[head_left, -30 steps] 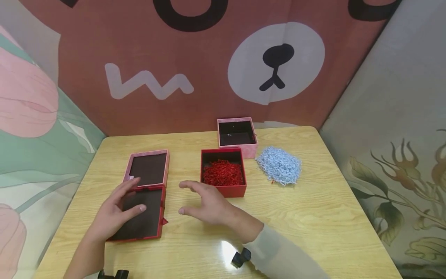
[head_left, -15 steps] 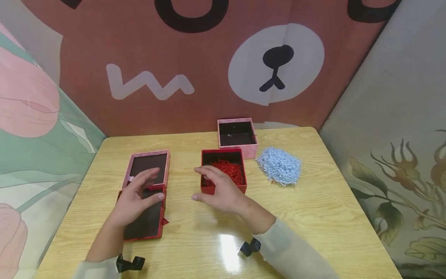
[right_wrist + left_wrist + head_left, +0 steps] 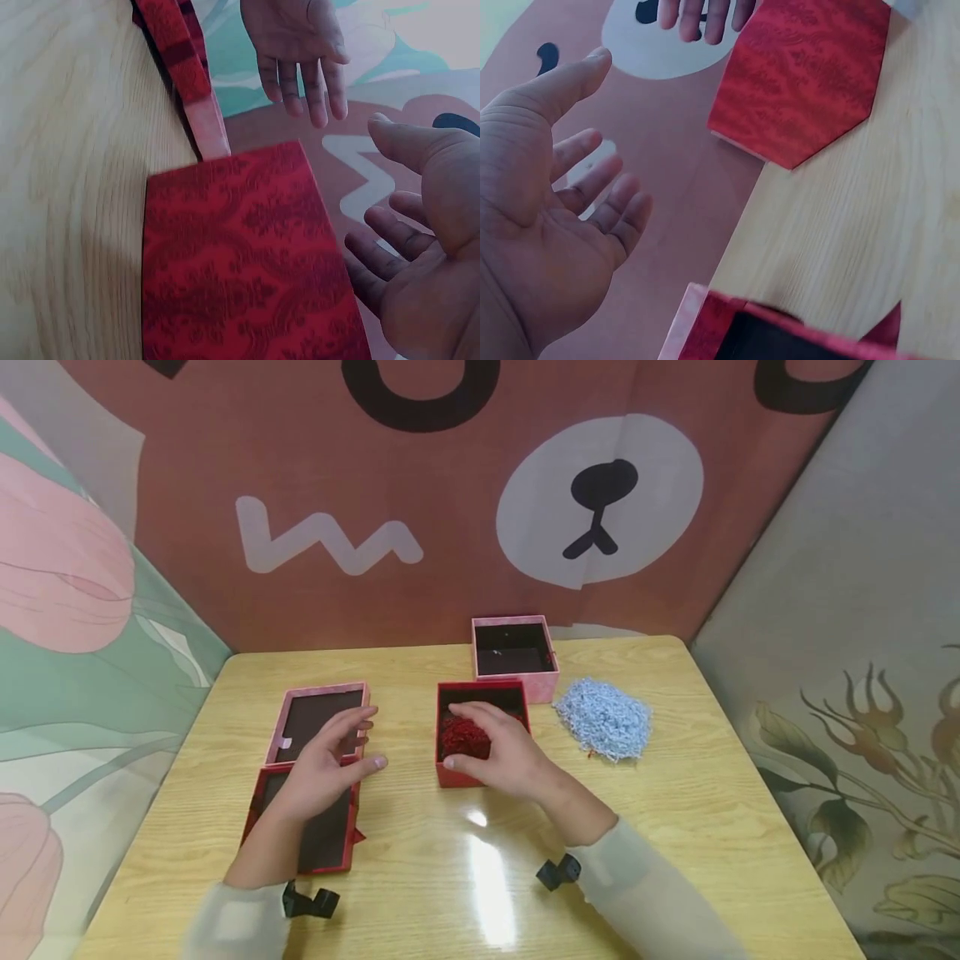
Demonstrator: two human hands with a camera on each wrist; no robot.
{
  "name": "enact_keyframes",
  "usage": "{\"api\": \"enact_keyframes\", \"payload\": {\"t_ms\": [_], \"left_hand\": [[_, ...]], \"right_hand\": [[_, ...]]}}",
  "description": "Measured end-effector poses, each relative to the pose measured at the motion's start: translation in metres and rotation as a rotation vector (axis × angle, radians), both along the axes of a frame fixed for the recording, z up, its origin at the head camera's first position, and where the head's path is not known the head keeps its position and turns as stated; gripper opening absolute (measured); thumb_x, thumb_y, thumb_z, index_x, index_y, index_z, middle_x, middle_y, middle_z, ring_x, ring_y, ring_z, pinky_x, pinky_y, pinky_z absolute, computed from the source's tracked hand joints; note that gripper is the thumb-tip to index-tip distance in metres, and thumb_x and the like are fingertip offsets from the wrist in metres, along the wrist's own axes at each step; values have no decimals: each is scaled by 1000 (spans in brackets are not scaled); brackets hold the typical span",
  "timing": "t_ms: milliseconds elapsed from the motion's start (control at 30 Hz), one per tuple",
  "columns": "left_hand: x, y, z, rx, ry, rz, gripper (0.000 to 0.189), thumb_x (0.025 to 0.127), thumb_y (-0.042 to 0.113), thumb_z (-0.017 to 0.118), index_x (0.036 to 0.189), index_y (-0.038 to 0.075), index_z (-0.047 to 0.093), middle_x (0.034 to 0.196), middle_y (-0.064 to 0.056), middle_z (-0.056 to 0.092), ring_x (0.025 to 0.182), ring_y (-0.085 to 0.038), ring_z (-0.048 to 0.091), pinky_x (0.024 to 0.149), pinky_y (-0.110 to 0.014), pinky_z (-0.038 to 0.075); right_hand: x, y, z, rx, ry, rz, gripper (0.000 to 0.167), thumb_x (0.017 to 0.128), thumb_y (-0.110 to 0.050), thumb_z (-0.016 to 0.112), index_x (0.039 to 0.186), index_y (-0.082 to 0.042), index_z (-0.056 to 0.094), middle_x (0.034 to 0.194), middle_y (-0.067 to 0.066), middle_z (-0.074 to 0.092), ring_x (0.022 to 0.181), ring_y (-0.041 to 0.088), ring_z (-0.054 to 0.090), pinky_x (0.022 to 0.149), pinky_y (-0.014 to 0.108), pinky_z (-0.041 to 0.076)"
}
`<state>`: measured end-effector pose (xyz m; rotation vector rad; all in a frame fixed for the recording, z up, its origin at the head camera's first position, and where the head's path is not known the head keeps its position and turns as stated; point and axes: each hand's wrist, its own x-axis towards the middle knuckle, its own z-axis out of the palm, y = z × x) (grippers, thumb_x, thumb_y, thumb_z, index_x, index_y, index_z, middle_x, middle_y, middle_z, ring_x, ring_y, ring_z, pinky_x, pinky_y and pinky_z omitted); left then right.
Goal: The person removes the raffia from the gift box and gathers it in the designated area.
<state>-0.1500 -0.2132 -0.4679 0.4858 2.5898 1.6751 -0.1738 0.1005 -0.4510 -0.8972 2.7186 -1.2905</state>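
In the head view my right hand (image 3: 513, 756) hovers over a red patterned box (image 3: 456, 775), fingers and thumb spread loosely, covering part of the red shredded paper (image 3: 463, 739) inside. My left hand (image 3: 322, 781) hangs in the air left of that box. Below it lie a red lid (image 3: 333, 835) and a pink lid (image 3: 307, 717), dark insides up. Both wrist views show the hands apart from the box: the left hand (image 3: 555, 225) has its palm turned toward it, and the right hand (image 3: 439, 240) is beside the red wall (image 3: 247, 255). Neither holds anything.
Behind the red box stands a pink box (image 3: 538, 687) with a dark inside. A heap of pale blue shredded paper (image 3: 603, 718) lies to its right on the wooden table (image 3: 675, 793). A printed brown wall hanging (image 3: 435, 602) rises behind the table.
Both hands have moved forward and to the right. The right hand has come from beside the red box to over it; the left has passed over the lids. The boxes stay put.
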Motion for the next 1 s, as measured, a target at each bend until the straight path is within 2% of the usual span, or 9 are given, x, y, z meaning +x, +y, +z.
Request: {"api": "enact_keyframes", "payload": {"t_ms": [67,167,333,467,600,700,833,933,1000], "left_hand": [[-2,6,-1,15,-12,-13,70,92,19,82,153,26,50,156,1,42,133,-28,50,109,-47,49],[-5,16,-6,54,-25,-43,70,91,18,83,153,24,50,157,0,41,139,-29,46,113,-57,43],[-8,30,-15,85,-39,-80,70,90,19,84,152,21,50,159,-2,40,146,-33,39,116,-57,40],[-10,42,-17,88,-53,-93,71,91,22,84,153,23,49,160,-3,38,146,-34,37,115,-57,42],[-13,55,-17,94,-82,-90,70,91,24,83,153,24,50,159,-3,37,146,-34,38,114,-56,43],[-12,65,-8,91,-126,-75,70,91,20,83,153,19,49,159,-7,38,146,-38,38,114,-58,42],[-16,75,-8,89,-180,-61,73,91,14,82,154,11,46,160,-11,36,146,-44,36,114,-62,39],[-23,77,-19,83,-185,-63,74,90,18,83,155,12,46,161,-9,36,145,-42,37,114,-61,41],[-24,78,-23,74,-183,-66,75,90,21,84,155,14,47,161,-7,36,145,-40,39,113,-59,42]], "right_hand": [[-3,4,0,18,5,-3,73,89,-39,83,151,-18,53,150,-1,53,139,23,50,114,48,45],[-7,9,0,50,1,-5,72,88,-39,83,150,-17,54,151,2,53,139,26,51,113,49,45],[-13,14,-1,103,-4,4,72,89,-38,83,150,-12,54,153,6,52,141,29,49,115,50,43],[-18,17,-2,152,-7,-6,74,89,-39,82,151,-11,53,155,7,49,142,29,47,117,50,41],[-22,18,-1,221,2,-24,74,89,-40,82,152,-14,52,156,8,48,144,29,45,117,50,41],[-25,17,0,273,13,-28,74,89,-40,82,152,-14,52,156,9,48,145,30,43,117,50,40],[-30,16,0,332,12,-20,75,89,-39,82,152,-13,52,156,11,48,145,31,43,118,51,40],[-34,15,0,377,10,-13,76,88,-39,83,152,-13,52,156,11,49,144,32,44,118,50,40],[-36,15,0,416,13,-9,77,87,-40,83,152,-13,52,155,11,49,144,31,45,117,49,41]]}}
